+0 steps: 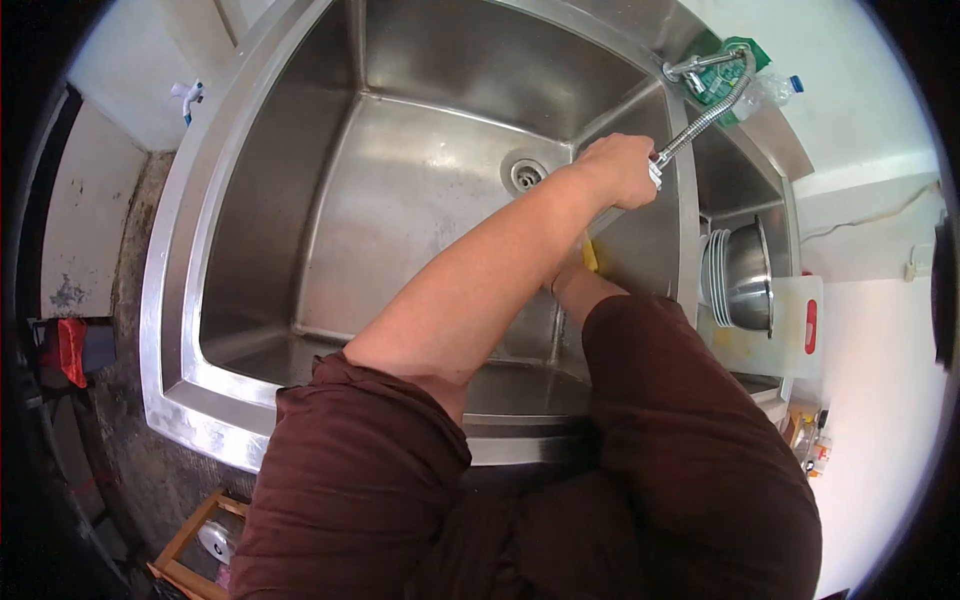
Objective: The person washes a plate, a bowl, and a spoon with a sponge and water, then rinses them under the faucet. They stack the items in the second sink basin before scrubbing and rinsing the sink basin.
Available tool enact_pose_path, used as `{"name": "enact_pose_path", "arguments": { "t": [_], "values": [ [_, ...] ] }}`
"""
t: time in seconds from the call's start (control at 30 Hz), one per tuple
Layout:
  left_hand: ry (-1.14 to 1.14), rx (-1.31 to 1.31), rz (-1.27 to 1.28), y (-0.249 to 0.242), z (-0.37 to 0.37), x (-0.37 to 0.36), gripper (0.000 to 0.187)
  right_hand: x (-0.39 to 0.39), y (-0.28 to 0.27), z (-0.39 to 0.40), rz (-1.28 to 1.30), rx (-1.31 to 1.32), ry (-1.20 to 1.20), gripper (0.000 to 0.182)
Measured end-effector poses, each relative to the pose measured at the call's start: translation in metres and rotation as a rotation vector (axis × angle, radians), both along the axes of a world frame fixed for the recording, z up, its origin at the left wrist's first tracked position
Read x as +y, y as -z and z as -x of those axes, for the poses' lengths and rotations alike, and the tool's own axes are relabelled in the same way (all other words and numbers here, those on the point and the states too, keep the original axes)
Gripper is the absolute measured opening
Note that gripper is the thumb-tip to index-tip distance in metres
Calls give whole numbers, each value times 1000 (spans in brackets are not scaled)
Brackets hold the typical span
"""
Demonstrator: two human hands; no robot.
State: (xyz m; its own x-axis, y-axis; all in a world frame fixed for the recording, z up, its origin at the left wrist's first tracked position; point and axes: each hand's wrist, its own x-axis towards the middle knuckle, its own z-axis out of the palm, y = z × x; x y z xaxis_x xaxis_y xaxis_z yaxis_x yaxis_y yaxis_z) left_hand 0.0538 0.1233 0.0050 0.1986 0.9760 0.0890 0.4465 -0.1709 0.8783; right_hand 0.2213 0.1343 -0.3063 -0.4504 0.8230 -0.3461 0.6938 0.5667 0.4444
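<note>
My left hand is closed around the white end of a faucet sprayer with a flexible metal hose, above the right wall of the sink. The hose runs up to a chrome faucet tap. Lower down, my right hand reaches into the steel sink beneath my left forearm, so its fingers are hidden. Right beside it shows part of a yellow object, perhaps a sponge; whether the hand grips it cannot be made out. The drain lies to the left of my left hand.
To the right, a second basin holds stacked white plates, a steel bowl and a cutting board with a red handle. Behind the faucet are a green packet and a clear bottle. A wooden stool stands lower left.
</note>
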Motion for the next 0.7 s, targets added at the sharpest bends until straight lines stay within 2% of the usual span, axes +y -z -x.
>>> {"name": "enact_pose_path", "arguments": {
  "t": [0.03,0.1,0.13,0.2,0.23,0.3,0.37,0.43,0.53,0.6,0.67,0.7],
  "values": [
    [-8,-13,-12,0,1,0,38,-16,17,-10,11,-47,-39,47],
    [-9,-24,7,-1,1,0,38,-82,-138,42,312,-476,-167,36],
    [-7,-28,29,-1,1,0,37,-85,-137,24,307,-486,-165,36],
    [4,-10,25,-1,1,2,37,-81,-133,-21,942,-264,-357,29],
    [25,20,26,-1,-2,3,37,-85,-153,-13,945,-269,-347,29],
    [32,20,14,0,-6,4,37,-88,-214,23,820,-499,-119,27],
    [37,24,6,5,-6,6,38,-65,-233,19,512,-576,-251,25],
    [4,24,-52,10,-9,10,51,-47,-294,20,391,-340,-462,20],
    [4,38,-70,3,-6,4,45,-63,-298,-3,230,-209,-495,20],
    [6,29,-47,0,-3,2,48,-101,-291,-23,123,-71,-482,19],
    [38,12,-3,0,-4,3,49,-136,-318,-18,410,-85,-379,18],
    [44,10,-4,1,-5,3,49,-143,-327,-17,408,-86,-372,18]
  ]
}}
